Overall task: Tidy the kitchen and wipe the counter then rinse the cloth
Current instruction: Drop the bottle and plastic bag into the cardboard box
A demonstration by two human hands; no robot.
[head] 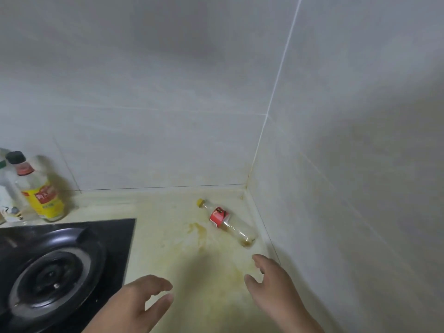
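A clear plastic bottle (227, 221) with a red label and a yellow cap lies on its side on the pale counter (168, 236), close to the wall corner. Brownish stains (200, 233) spread over the counter beside and in front of it. My right hand (276, 287) hovers above the counter a little nearer than the bottle's base, fingers relaxed and holding nothing. My left hand (141, 301) hangs over the counter next to the stove edge, fingers loosely spread and empty. No cloth is in view.
A black gas stove (60, 265) with its burner fills the lower left. Upright bottles, one with a yellow label (42, 191), stand behind it against the tiled wall (168, 116). A second tiled wall (348, 188) bounds the counter on the right.
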